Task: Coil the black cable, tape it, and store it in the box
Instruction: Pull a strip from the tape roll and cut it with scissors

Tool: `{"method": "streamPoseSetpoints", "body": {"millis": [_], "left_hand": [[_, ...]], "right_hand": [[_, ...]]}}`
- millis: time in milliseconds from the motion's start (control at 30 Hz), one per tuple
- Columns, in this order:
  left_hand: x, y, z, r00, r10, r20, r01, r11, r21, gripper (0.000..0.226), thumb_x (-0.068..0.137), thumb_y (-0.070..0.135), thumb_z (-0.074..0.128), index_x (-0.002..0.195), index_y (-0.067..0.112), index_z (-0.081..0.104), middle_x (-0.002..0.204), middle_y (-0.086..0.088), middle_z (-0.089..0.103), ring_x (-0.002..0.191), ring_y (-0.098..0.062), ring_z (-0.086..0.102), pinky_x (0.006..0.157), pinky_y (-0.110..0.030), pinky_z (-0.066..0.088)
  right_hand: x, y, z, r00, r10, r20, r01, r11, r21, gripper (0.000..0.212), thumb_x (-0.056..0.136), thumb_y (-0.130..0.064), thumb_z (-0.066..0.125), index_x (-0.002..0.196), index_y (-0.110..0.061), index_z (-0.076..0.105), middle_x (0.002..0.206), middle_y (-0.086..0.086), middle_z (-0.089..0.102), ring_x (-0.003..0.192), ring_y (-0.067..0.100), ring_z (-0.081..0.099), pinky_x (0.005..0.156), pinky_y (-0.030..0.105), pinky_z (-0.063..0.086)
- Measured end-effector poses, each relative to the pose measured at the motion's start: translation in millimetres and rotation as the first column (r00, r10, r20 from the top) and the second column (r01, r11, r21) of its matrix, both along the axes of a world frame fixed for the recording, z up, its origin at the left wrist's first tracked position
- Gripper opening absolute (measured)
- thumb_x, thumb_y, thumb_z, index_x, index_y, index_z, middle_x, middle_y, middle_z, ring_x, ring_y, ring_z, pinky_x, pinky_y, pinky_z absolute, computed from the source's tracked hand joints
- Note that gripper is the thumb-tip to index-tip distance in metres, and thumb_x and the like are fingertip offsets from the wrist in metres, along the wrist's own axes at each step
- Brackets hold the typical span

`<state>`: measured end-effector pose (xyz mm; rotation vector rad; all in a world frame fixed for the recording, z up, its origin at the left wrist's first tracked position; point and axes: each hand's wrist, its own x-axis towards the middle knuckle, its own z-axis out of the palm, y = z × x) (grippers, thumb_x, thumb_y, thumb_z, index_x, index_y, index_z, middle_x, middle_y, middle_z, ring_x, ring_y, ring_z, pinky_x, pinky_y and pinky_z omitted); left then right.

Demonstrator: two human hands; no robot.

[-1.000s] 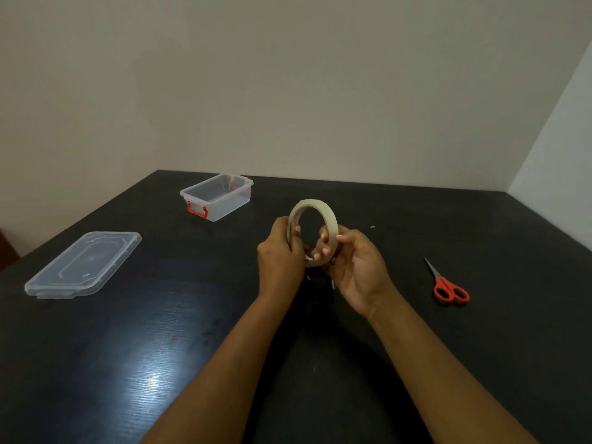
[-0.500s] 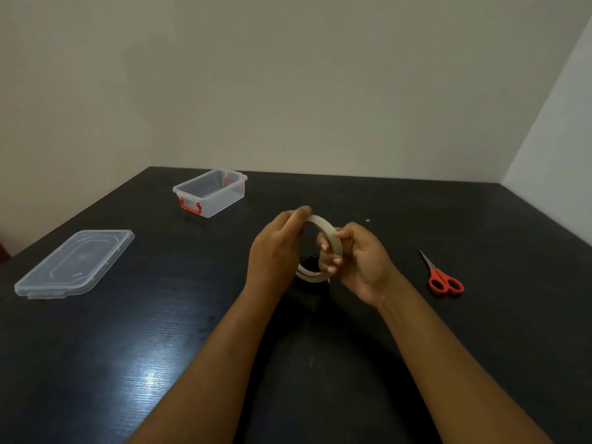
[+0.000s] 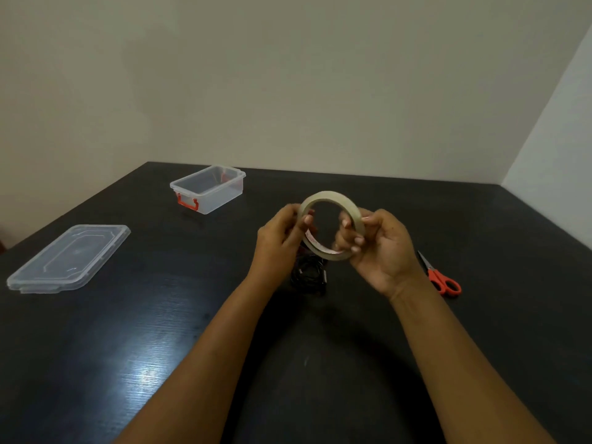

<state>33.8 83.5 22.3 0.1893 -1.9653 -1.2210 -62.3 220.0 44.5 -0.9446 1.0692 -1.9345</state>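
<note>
I hold a beige roll of tape [image 3: 333, 200] upright above the middle of the black table, its hole facing me. My left hand [image 3: 280, 238] pinches its left rim and my right hand [image 3: 381, 248] grips its right and lower rim, fingers curled through the hole. Below the roll, between my wrists, the black cable [image 3: 309, 274] lies bunched in a coil on the table, partly hidden by my hands. The clear plastic box [image 3: 208, 189] with a red latch stands open at the far left.
The box's clear lid [image 3: 69, 257] lies flat near the table's left edge. Red-handled scissors [image 3: 443, 280] rest on the table to the right of my right hand. Walls close off the table's far side and right side.
The roll has been turned in my hands: upright a second ago, tipped flatter half a second ago, now upright again and tilted toward me. The coiled cable shows more clearly below it.
</note>
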Motion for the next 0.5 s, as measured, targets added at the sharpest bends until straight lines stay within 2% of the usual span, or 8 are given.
{"method": "streamPoseSetpoints", "body": {"millis": [33,100,200,267,333,400,433,500], "left_hand": [[-0.9,0.2,-1.9,0.999,-0.034,0.011,0.033,0.998,0.051,0.012,0.095,0.026,0.049,0.104,0.025,0.058,0.087,0.000,0.065,0.078,-0.012,0.066,0.068,-0.029,0.057],[-1.6,3.1,-4.7,1.000,-0.020,0.012,0.020,0.999,0.029,0.015,0.096,0.023,0.047,0.103,0.033,0.056,0.086,0.003,0.063,0.078,-0.008,0.065,0.067,-0.024,0.055],[-1.9,2.5,-6.5,0.994,0.099,0.038,-0.088,0.972,-0.217,0.024,0.096,0.020,0.046,0.110,0.038,0.052,0.086,0.011,0.057,0.077,-0.004,0.060,0.065,-0.018,0.052],[-1.8,-0.3,-5.3,0.986,0.164,0.021,-0.147,0.928,-0.342,0.026,0.094,0.019,0.046,0.117,0.031,0.052,0.091,0.007,0.058,0.078,-0.006,0.058,0.067,-0.017,0.048],[-1.4,-1.1,-4.3,0.971,0.239,-0.016,-0.210,0.817,-0.537,0.028,0.091,0.022,0.045,0.117,0.022,0.054,0.096,-0.002,0.061,0.083,-0.013,0.057,0.066,-0.023,0.047],[-1.6,1.4,-4.7,0.952,0.301,-0.057,-0.246,0.640,-0.728,0.029,0.087,0.024,0.048,0.115,0.023,0.054,0.097,-0.002,0.061,0.082,-0.017,0.053,0.057,-0.027,0.046],[-1.8,2.4,-4.1,0.946,0.313,-0.082,-0.258,0.575,-0.776,0.029,0.086,0.023,0.051,0.115,0.023,0.055,0.097,-0.001,0.061,0.080,-0.017,0.051,0.053,-0.027,0.045],[-2.1,2.1,-3.2,0.944,0.302,-0.136,-0.283,0.522,-0.804,0.032,0.085,0.020,0.058,0.116,0.023,0.057,0.098,-0.001,0.063,0.079,-0.018,0.050,0.051,-0.025,0.043]], "right_hand": [[0.0,0.3,-0.9,1.000,-0.009,-0.005,0.009,1.000,0.002,0.027,0.079,-0.020,0.036,0.075,-0.005,0.058,0.053,-0.003,0.045,0.053,0.014,0.032,0.058,0.031,0.030],[0.3,1.6,-2.3,0.999,-0.014,-0.039,0.015,0.999,0.036,0.029,0.078,-0.021,0.036,0.074,-0.006,0.060,0.052,-0.001,0.041,0.052,0.015,0.033,0.059,0.032,0.031],[1.3,2.6,-1.0,0.991,0.013,-0.137,0.005,0.992,0.127,0.029,0.079,-0.023,0.036,0.075,-0.011,0.062,0.050,-0.002,0.039,0.050,0.013,0.035,0.058,0.030,0.034],[2.1,2.8,-1.9,0.987,0.028,-0.161,0.001,0.984,0.176,0.028,0.081,-0.022,0.035,0.074,-0.012,0.060,0.049,-0.004,0.038,0.049,0.011,0.034,0.059,0.031,0.033],[2.3,3.2,-4.6,0.984,0.030,-0.176,0.010,0.975,0.220,0.030,0.085,-0.021,0.032,0.075,-0.012,0.059,0.049,-0.006,0.039,0.048,0.009,0.036,0.059,0.030,0.033],[1.1,4.6,-6.3,0.985,0.031,-0.171,0.014,0.967,0.256,0.031,0.088,-0.018,0.030,0.076,-0.011,0.057,0.049,-0.007,0.039,0.046,0.008,0.036,0.060,0.031,0.033],[-0.3,5.6,-6.1,0.986,0.034,-0.165,0.012,0.963,0.268,0.030,0.087,-0.019,0.030,0.075,-0.011,0.056,0.048,-0.006,0.038,0.046,0.008,0.036,0.061,0.032,0.032],[-2.7,7.6,-4.8,0.984,0.034,-0.173,0.015,0.961,0.277,0.027,0.083,-0.023,0.034,0.072,-0.012,0.056,0.048,-0.006,0.038,0.045,0.008,0.035,0.061,0.033,0.032]]}}
